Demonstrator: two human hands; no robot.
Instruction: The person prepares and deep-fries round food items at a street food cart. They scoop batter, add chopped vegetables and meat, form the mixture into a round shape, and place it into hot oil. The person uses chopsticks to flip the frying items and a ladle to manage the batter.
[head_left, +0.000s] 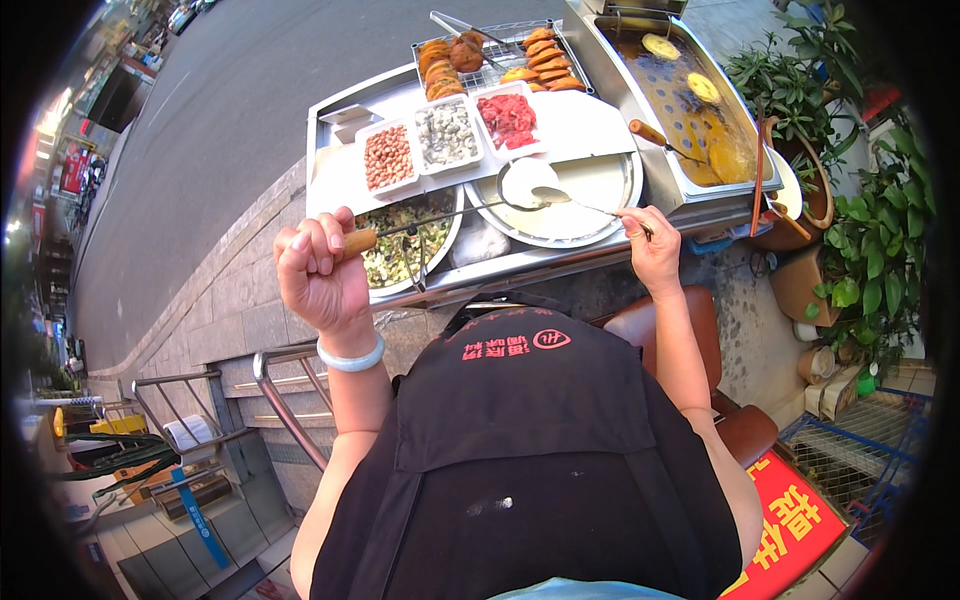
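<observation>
My left hand (322, 274) grips the wooden handle of a long ladle (525, 184), whose round bowl holds white batter above a wide pan of pale batter (592, 217). In my right hand (654, 244) is the handle of a metal spoon (551, 196), its tip at the ladle's bowl. Below the ladle's handle stands a round bowl of chopped vegetable filling (386, 262) with metal tongs in it. White trays of peanuts (388, 157), pale grey shellfish-like pieces (447, 133) and red meat (508, 120) stand behind.
Two yellow cakes (703, 88) float in the deep fryer (675, 120) at the right, where a wooden-handled tool (647, 133) rests. Fried cakes (550, 58) and tongs lie on a wire rack at the back. A brown chair (697, 330) and potted plants are at the right.
</observation>
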